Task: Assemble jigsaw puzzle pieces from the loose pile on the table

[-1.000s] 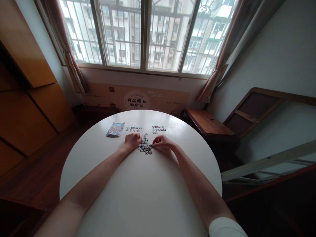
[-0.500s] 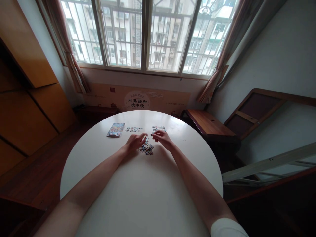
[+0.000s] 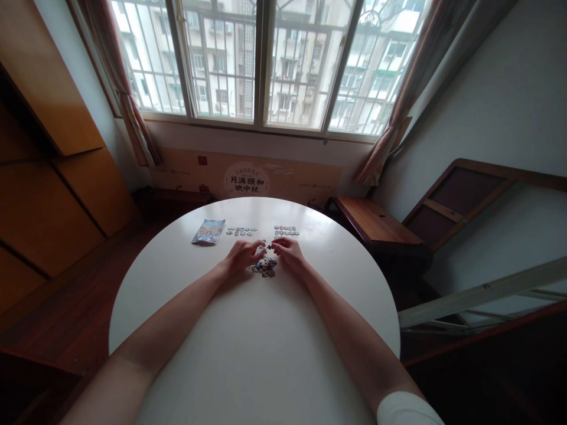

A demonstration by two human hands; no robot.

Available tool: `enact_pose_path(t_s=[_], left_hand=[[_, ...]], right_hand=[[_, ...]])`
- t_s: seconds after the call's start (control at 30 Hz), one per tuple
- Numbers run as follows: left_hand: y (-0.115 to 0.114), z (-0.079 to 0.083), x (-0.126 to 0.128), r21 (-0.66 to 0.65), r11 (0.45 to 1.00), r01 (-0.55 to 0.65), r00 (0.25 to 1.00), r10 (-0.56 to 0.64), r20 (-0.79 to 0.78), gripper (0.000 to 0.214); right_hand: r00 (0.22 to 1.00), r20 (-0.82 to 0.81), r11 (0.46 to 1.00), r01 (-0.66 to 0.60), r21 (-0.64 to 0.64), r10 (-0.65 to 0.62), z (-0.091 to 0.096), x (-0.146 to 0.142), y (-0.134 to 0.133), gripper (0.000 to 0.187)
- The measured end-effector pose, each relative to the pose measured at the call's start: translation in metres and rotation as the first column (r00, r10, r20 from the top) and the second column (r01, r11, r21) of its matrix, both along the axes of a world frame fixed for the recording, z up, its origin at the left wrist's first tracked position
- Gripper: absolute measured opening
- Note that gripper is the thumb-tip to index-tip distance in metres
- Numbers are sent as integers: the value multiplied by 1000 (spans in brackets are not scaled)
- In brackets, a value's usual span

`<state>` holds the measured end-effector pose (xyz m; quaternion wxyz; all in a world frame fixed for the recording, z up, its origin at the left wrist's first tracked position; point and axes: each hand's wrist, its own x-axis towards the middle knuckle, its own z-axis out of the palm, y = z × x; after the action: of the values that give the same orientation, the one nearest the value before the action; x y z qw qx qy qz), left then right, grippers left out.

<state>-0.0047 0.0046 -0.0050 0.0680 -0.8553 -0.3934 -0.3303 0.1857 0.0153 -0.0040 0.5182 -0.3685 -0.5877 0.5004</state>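
Over a white round table (image 3: pixel 248 354), my two hands come close together above small jigsaw pieces. My right hand (image 3: pixel 289 250) pinches a dark jigsaw piece (image 3: pixel 270 247) at its fingertips. Just left of it is my left hand (image 3: pixel 243 254), its fingers bent and its thumb and forefinger apart, with pieces showing in the gap. A loose pile of jigsaw pieces (image 3: pixel 264 267) lies below the fingers. Farther back, pieces lie in rows, a left group (image 3: pixel 241 231) and a right group (image 3: pixel 286 230), the latter partly hidden by my right hand.
A colourful printed sheet or packet (image 3: pixel 208 232) lies at the table's back left. Beyond the right edge stands a low wooden bench (image 3: pixel 372 218). Wooden cabinets (image 3: pixel 75 206) are on the left, and a barred window (image 3: pixel 261 65) is behind the table.
The dark piece in my right fingertips has moved slightly left and nearer to me, closer to my left hand. My left hand has shifted little; the rows and printed sheet stay put.
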Motion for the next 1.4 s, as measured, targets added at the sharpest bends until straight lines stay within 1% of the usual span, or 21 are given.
enact_pose_path(t_s=[0.27,0.53,0.7,0.8,0.83,0.9,0.97,1.0,1.03,1.1,1.23,1.3,1.4], left_hand=[[2,-3,-1,10,998,60,998,-60,-32,27],[3,-3,-2,11,999,46,996,-45,-74,28],[4,-4,-3,4,999,40,997,-40,-67,31],[5,-4,-3,-7,999,38,997,-38,-62,32],[5,-4,-3,-12,999,36,998,-37,-60,33],[6,-5,-3,-26,999,26,998,-28,-54,33],[7,-5,-3,-45,999,6,999,-8,-39,33],[7,-5,-3,-54,999,-6,1000,4,-30,33],[7,-5,-3,-63,998,-18,1000,16,-23,33],[7,-4,-3,-74,997,-34,999,32,-21,33],[6,-2,-3,-89,996,-33,998,28,-53,33],[5,0,-2,-91,996,-25,997,19,-69,34],[4,1,-2,-86,996,-7,996,-1,-87,35]], right_hand=[[999,51,1000,-9,25,8,0,-2,-1,26],[996,88,999,5,33,-8,0,-2,-1,26],[992,123,998,15,65,-23,-3,-5,0,25],[984,170,995,33,99,-49,-7,-5,2,25],[976,200,991,57,125,-81,-8,-4,2,25],[939,290,968,127,215,-187,-9,-1,3,24],[866,397,928,172,332,-303,-11,4,5,21],[835,441,914,162,371,-327,-11,6,5,20],[812,477,907,145,395,-338,-12,7,5,18],[787,524,906,100,412,-325,-14,9,5,18],[752,599,915,14,402,-275,-16,7,3,16],[740,617,920,9,392,-270,-16,6,2,16],[747,604,920,25,392,-278,-14,6,1,16]])
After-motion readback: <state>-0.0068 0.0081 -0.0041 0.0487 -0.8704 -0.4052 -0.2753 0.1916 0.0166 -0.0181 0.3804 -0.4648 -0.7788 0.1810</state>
